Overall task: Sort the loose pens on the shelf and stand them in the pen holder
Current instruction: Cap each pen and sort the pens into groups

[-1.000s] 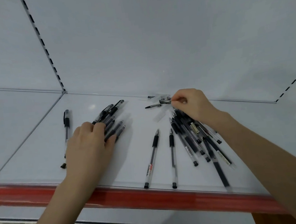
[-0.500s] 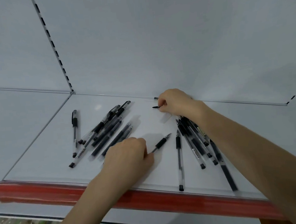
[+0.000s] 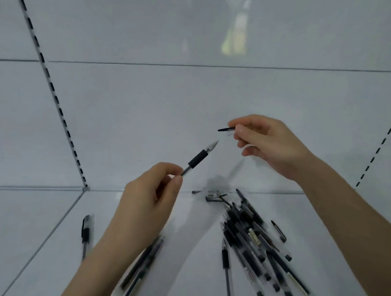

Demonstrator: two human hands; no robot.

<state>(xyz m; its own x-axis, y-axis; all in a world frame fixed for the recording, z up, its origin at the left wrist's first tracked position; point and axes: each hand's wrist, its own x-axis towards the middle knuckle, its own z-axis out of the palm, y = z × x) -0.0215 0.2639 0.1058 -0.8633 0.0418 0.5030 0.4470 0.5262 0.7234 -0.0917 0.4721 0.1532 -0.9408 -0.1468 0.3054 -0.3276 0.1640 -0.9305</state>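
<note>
Above the shelf (image 3: 193, 231), left hand (image 3: 145, 207) fingers (image 3: 168, 172) pinching an uncapped pen (image 3: 198, 158), right hand (image 3: 268, 145) fingers (image 3: 240, 131) pinching a cap (image 3: 226, 129), tips apart.

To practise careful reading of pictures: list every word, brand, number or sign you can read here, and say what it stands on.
No text can be read.
The pile of pens: pale printed strips on some barrels, too blurred to read.
The pen in the left hand: no print shows.
The cap in the right hand: no print shows.
</note>
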